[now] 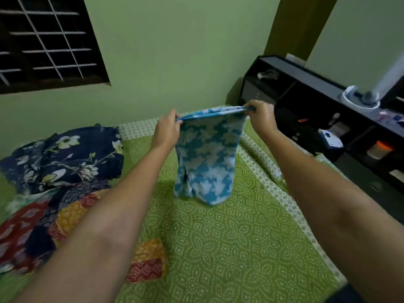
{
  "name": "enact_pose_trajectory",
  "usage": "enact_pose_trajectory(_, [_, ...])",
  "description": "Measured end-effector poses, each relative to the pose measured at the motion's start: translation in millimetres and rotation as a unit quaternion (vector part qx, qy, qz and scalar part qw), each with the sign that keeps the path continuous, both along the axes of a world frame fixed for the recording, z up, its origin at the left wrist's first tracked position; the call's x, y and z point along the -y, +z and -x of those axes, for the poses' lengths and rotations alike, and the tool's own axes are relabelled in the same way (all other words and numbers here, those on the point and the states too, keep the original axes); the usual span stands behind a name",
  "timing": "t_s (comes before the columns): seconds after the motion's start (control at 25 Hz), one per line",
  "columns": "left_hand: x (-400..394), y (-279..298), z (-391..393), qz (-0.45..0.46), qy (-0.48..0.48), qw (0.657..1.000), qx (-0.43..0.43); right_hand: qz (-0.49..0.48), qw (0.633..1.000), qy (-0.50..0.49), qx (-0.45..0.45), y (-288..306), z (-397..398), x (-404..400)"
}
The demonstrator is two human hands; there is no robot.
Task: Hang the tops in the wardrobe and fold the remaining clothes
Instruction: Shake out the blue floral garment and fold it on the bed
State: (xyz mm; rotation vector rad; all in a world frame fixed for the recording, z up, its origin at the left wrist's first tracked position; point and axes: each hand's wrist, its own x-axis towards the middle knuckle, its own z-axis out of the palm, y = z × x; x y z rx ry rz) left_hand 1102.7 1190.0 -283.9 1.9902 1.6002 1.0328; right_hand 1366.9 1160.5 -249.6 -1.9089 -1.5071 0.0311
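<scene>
Blue-white garment (pixel 205 158) is pinched at its top band by left hand (pixel 167 131) and right hand (pixel 261 119); judged light, limp, best gripped at band corners.

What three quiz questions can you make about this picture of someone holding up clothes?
1. True or false: both hands hold the blue and white cloth by its top edge.
2. Which lies on the bed left of the arms: (a) clothes pile, (b) book, (c) ball?
3. What colour is the bed cover?

Key:
1. True: left hand and right hand pinch its corners.
2. a
3. Green with white dots.
</scene>
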Motion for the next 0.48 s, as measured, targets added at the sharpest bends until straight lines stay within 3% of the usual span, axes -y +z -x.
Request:
enact_pose_trajectory(0.16, [25.6, -80.3, -1.9, 0.004, -0.06, 0.997, -0.056, 0.001, 1.0, 0.005, -0.006, -79.8, -15.5, 26.9])
enact_pose_trajectory(0.36, [88.5, -249.8, -4.1, 0.111, -0.13, 0.977, -0.127, 0.074, 0.995, 0.053, -0.031, -262.7, -34.9, 91.1])
enact_pose_trajectory(0.48, [131.6, -361.7, -2.5, 0.249, -0.153, 0.931, -0.221, 0.157, 0.983, 0.088, -0.046, -383.9, -39.7, 128.1])
